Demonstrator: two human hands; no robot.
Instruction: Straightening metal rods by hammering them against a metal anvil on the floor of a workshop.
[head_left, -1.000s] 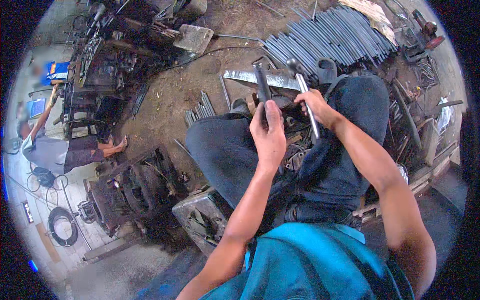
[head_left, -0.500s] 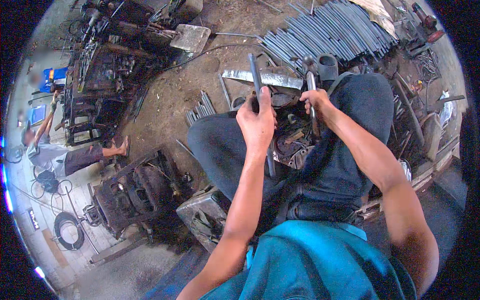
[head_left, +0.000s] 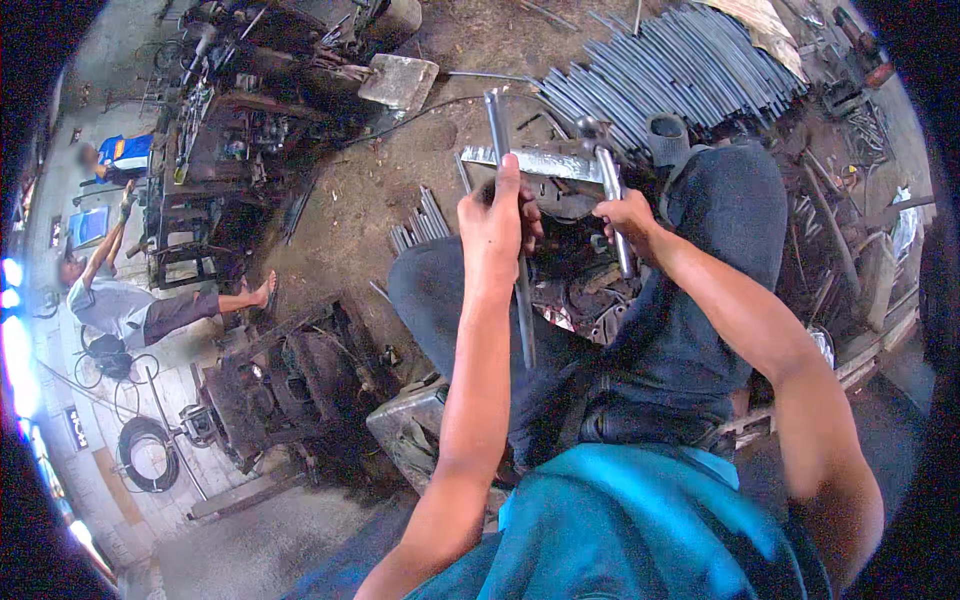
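My left hand (head_left: 492, 235) is wrapped round a grey metal rod (head_left: 497, 125), with the thumb lying along it. The rod points away from me above my lap, and its lower end reaches down past my wrist. To the right, my right hand (head_left: 630, 215) grips a metal-handled hammer (head_left: 608, 172), head at the far end and handle end toward me. The hammer stands apart from the rod. Beneath both hands, between my knees, lie dark metal parts (head_left: 590, 290). A shiny flat metal strip (head_left: 560, 163) is just beyond my hands.
Many metal rods (head_left: 670, 75) are piled on the floor ahead, with a smaller bundle (head_left: 420, 220) by my left knee. Dark machinery (head_left: 290, 390) stands at left. Farther left, another person (head_left: 120, 310) sits by a cluttered bench (head_left: 250, 140). A coiled black cable (head_left: 148, 455) lies behind.
My left hand and the rod have moved left, away from the hammer. The hammer's head has swung a little left while my right hand stays closed on it. The view has shifted slightly.
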